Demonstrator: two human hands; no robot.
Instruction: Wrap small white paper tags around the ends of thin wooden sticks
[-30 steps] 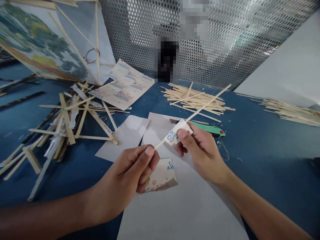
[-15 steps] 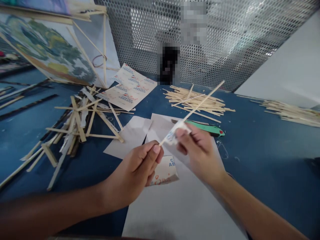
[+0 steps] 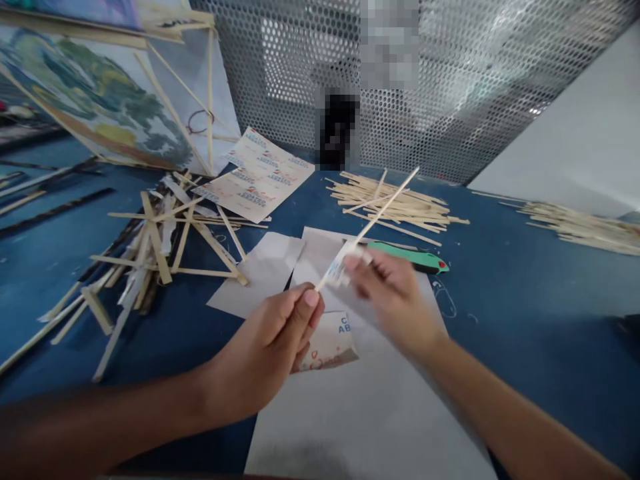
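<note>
Between thumb and fingers, my left hand (image 3: 280, 347) grips the near end of a thin wooden stick (image 3: 385, 208), which slants up and away to the right. My right hand (image 3: 387, 287) is closed on a small folded piece of sandpaper (image 3: 340, 267), wrapped against the stick a short way above my left hand; motion blurs it. Below the hands, a cut piece of sandpaper (image 3: 333, 343) with printed backing lies on a white paper sheet (image 3: 360, 407). A green utility knife (image 3: 407, 257) rests just beyond my right hand, partly hidden by it.
A larger sandpaper sheet (image 3: 257, 177) lies behind. Thin sticks are piled at the back (image 3: 400, 203) and far right (image 3: 585, 223). To the left is a tangle of wood strips (image 3: 160, 247), with a painted panel (image 3: 95, 100) behind it. A perforated metal screen (image 3: 290, 60) closes off the back.
My right hand and the folded sandpaper have shifted slightly left and down along the stick. The stick's far end has swung left. My left hand stays nearly in place.
</note>
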